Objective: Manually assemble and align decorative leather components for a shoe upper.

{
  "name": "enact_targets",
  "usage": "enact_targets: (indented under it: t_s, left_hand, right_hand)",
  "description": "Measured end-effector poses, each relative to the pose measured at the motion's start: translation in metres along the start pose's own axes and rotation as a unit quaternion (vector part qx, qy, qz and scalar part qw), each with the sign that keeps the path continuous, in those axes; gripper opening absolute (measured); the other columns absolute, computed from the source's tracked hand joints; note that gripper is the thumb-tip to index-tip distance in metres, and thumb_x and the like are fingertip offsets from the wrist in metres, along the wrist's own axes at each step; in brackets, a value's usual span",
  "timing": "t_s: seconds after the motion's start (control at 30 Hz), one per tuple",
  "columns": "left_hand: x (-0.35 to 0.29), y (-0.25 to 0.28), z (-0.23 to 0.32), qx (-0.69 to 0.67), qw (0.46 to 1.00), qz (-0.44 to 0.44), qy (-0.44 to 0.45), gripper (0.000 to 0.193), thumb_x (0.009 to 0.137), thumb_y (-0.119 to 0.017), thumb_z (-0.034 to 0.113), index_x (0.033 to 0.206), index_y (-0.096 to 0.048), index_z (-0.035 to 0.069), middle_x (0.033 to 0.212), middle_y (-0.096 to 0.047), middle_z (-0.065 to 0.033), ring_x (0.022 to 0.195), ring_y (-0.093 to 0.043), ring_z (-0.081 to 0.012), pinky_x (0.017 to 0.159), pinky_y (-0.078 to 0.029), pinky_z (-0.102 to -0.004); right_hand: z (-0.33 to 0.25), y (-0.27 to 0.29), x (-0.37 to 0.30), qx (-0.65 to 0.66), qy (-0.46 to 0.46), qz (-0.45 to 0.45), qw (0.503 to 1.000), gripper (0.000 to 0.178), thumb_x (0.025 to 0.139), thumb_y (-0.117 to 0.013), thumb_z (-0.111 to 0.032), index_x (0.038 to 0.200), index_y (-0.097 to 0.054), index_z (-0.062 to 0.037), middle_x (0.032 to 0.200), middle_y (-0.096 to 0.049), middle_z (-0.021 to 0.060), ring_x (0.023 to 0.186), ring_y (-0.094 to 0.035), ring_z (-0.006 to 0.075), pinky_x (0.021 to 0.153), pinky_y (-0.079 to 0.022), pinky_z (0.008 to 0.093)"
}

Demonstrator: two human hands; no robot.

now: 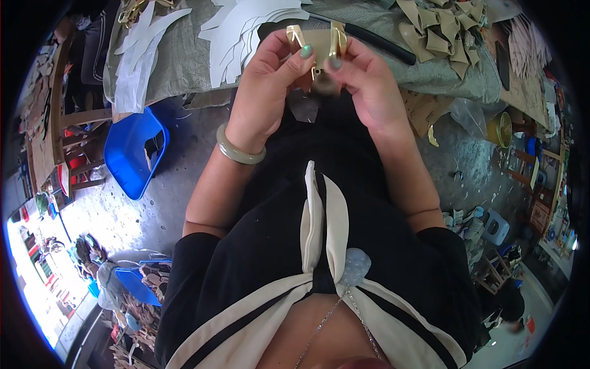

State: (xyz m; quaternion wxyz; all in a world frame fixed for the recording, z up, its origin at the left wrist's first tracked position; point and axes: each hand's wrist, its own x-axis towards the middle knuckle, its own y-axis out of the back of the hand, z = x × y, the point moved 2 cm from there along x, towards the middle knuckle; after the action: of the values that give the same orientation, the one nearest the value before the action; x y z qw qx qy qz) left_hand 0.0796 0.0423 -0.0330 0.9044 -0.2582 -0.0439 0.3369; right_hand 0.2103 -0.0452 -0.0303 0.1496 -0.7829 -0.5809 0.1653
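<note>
In front of me, over the near edge of the table, I hold a small piece of beige, shiny gold-faced material [319, 46] in both hands. My left hand [264, 77] pinches its left gold end [295, 37], thumb in front. My right hand [372, 83] has the right gold end [337, 38] between thumb and fingers. Both ends stand upright, with the beige part between them. A brownish, rounded part [322, 83] hangs below, blurred; whether it belongs to the same piece I cannot tell.
Cut white sheets [236, 43] fan out on the grey woven table cover [178, 83]. A long black bar-like tool [384, 46] lies beyond my right hand, near piled beige-gold pieces [430, 31]. A blue plastic tub [126, 150] stands on the floor at left, a yellowish bucket [499, 130] at right.
</note>
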Motion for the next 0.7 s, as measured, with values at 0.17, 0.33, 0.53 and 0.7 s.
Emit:
enact_targets:
  t_s: [0.17,0.33,0.53,0.7]
  left_hand:
    - [0.001,0.001,-0.004,-0.051,0.998,-0.002,0.032,0.026,0.091,-0.057,0.017,0.113,-0.05,0.005,0.097,-0.058,-0.0015,0.082,-0.057,-0.0087,0.07,-0.047,-0.022]
    - [0.006,0.003,-0.013,-0.02,1.0,0.018,0.005,0.037,0.093,-0.053,0.02,0.125,-0.046,0.002,0.103,-0.058,-0.0053,0.095,-0.058,-0.0147,0.081,-0.047,-0.0262]
    - [-0.01,-0.015,0.007,0.5,0.857,-0.024,-0.123,0.073,0.085,-0.063,0.031,0.133,-0.026,-0.01,0.107,-0.056,-0.0242,0.098,-0.058,-0.0376,0.085,-0.046,-0.0365]
    - [-0.009,-0.016,0.015,0.532,0.839,-0.064,-0.089,0.073,0.082,-0.065,0.026,0.137,-0.026,-0.004,0.097,-0.061,-0.0219,0.088,-0.061,-0.0364,0.079,-0.047,-0.0347]
  right_hand:
    - [0.002,0.001,-0.001,0.014,-0.001,-0.034,0.999,0.025,0.086,-0.063,-0.021,0.102,-0.059,-0.002,0.08,-0.061,-0.0011,0.068,-0.057,0.0045,0.064,-0.043,0.0171]
    - [0.007,0.004,-0.001,-0.118,0.086,0.097,0.985,0.015,0.086,-0.063,-0.016,0.092,-0.063,-0.0015,0.074,-0.061,-0.0012,0.063,-0.054,0.0032,0.058,-0.043,0.0175]
    - [-0.006,-0.004,-0.01,-0.309,0.119,0.102,0.938,0.015,0.089,-0.059,-0.012,0.089,-0.063,0.0027,0.073,-0.058,-0.0018,0.064,-0.049,0.0042,0.059,-0.039,0.017]
    - [-0.014,0.011,-0.007,-0.341,0.102,0.02,0.934,0.011,0.078,-0.068,-0.008,0.083,-0.064,0.0009,0.073,-0.058,0.001,0.064,-0.052,0.0071,0.059,-0.044,0.0212]
